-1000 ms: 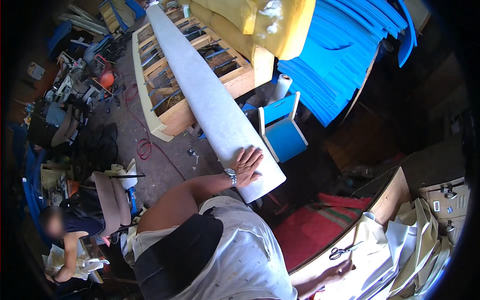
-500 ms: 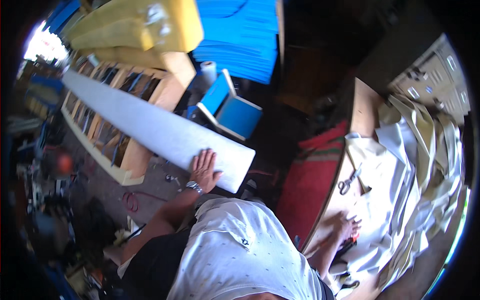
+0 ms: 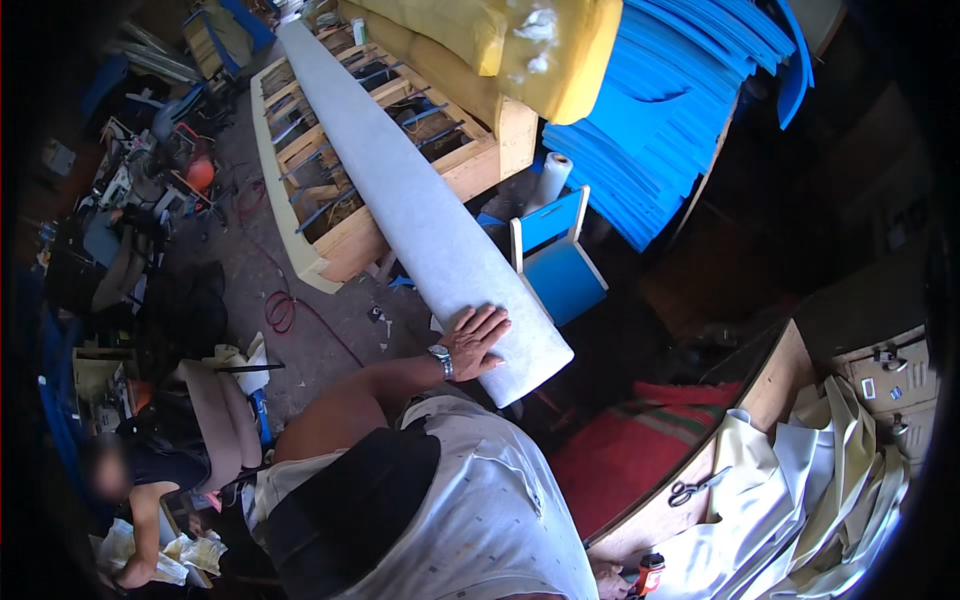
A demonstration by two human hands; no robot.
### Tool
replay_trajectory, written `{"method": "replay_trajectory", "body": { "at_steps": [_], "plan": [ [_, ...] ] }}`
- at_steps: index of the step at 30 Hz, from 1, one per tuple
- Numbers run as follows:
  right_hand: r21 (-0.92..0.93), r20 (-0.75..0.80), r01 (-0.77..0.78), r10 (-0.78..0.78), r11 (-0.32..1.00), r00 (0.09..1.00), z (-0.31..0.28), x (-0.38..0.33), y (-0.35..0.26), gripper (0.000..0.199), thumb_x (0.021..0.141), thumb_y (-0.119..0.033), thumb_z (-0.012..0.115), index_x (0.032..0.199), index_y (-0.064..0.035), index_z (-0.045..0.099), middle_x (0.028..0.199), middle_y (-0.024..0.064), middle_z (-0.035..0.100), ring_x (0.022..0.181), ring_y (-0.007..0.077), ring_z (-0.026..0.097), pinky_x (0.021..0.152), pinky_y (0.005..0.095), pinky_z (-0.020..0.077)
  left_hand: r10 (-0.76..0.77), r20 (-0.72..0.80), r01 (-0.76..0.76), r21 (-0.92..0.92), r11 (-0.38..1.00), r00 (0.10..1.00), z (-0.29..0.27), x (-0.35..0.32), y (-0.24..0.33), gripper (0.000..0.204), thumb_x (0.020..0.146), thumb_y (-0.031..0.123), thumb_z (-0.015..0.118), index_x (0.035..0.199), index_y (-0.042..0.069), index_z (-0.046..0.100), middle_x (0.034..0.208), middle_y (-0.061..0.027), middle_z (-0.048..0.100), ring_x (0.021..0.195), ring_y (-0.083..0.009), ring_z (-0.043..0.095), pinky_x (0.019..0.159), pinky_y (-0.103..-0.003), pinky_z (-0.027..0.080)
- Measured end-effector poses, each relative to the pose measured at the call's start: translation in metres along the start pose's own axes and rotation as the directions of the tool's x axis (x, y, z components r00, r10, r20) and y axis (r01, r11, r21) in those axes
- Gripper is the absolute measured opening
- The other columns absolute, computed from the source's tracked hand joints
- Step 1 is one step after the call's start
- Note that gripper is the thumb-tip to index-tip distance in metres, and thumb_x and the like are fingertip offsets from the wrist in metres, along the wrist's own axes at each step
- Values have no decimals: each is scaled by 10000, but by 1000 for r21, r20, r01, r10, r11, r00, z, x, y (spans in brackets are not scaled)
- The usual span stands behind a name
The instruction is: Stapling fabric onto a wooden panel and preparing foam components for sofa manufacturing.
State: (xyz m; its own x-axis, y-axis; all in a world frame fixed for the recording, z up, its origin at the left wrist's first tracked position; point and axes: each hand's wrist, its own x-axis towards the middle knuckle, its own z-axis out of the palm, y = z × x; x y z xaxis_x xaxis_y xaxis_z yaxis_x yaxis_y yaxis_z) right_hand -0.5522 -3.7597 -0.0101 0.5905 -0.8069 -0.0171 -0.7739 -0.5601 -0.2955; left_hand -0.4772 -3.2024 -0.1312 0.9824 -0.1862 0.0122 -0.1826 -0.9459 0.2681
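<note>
My left hand (image 3: 478, 342), with a watch (image 3: 441, 361) on its wrist, lies flat with fingers spread on the near end of a long pale foam strip (image 3: 420, 225). The strip slopes away to the far left across a wooden frame (image 3: 345, 250) with dark straps. At the lower edge, my right hand (image 3: 609, 580) is beside a red and black tool (image 3: 650, 574) on the worktable (image 3: 640, 532). Its fingers are mostly cut off, so its grip does not show. Scissors (image 3: 690, 490) lie farther up that table, by cream fabric (image 3: 745, 450).
A small blue seat (image 3: 567, 280) and a white roll (image 3: 551, 178) stand beyond the strip. Blue sheets (image 3: 650, 140) and yellow foam (image 3: 560, 80) are behind. Red fabric (image 3: 625, 460) hangs at the table. A red hose (image 3: 283, 310) crosses the floor. Another person (image 3: 160, 480) sits lower left.
My view has swung, so the scene sits lower and farther right. My left hand stays on the strip. My right hand, its fingers spread before, now shows only partly at the lower edge.
</note>
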Motion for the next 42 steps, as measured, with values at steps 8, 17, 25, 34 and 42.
{"method": "replay_trajectory", "body": {
  "at_steps": [8, 17, 25, 34, 42],
  "plan": [
    [52, 133, 206, -211, 977, 968, 32, 7, -62, 695, 929, -583, 588, 1242, 36, 620, 1122, 216, 677, 989, 397, 631, 864, 495, 524, -153, -57, 153, -8, 988, 987, 8, -16, -7, 827, 956, 524, 555, 1592, 74, 277, 1693, -128, 151, 1569, -332, 80, 1230, -590, 36],
    [165, 171, 511, -534, 844, 828, 36, -131, -172, 670, 938, -557, 597, 1228, 47, 622, 1066, 209, 684, 909, 375, 646, 806, 483, 534, 112, -21, -112, -339, 934, 994, -31, -93, -97, 656, 1000, 482, 544, 1453, 11, 488, 1612, -154, 342, 1538, -302, 222, 1247, -440, 212],
    [595, 479, 412, -716, 690, 508, 25, -449, -287, 442, 978, -352, 631, 1120, 66, 646, 801, 129, 648, 691, 181, 554, 646, 398, 457, -256, 199, 322, -660, 679, 946, -87, -335, -262, 547, 998, 480, 569, 1315, 37, 620, 1272, -197, 662, 1161, -378, 630, 982, -445, 503],
    [839, 498, 454, -757, 299, -423, 142, -738, -462, 265, 886, -205, 716, 984, 26, 633, 761, 39, 598, 716, 122, 584, 638, 306, 472, -808, -57, 601, -638, 481, 586, -189, -505, -432, 454, 1000, 388, 614, 1277, 29, 638, 1218, -174, 695, 1120, -327, 672, 916, -410, 543],
    [781, 499, 603, -745, 165, -443, 192, -988, -632, 418, 826, -320, 758, 1031, 29, 656, 856, 197, 698, 789, 329, 692, 749, 431, 539, -965, 115, 812, -569, 130, 235, -170, -636, -610, 377, 991, 367, 617, 1170, 39, 673, 1036, -215, 722, 983, -372, 707, 867, -434, 552]
  ]
}}
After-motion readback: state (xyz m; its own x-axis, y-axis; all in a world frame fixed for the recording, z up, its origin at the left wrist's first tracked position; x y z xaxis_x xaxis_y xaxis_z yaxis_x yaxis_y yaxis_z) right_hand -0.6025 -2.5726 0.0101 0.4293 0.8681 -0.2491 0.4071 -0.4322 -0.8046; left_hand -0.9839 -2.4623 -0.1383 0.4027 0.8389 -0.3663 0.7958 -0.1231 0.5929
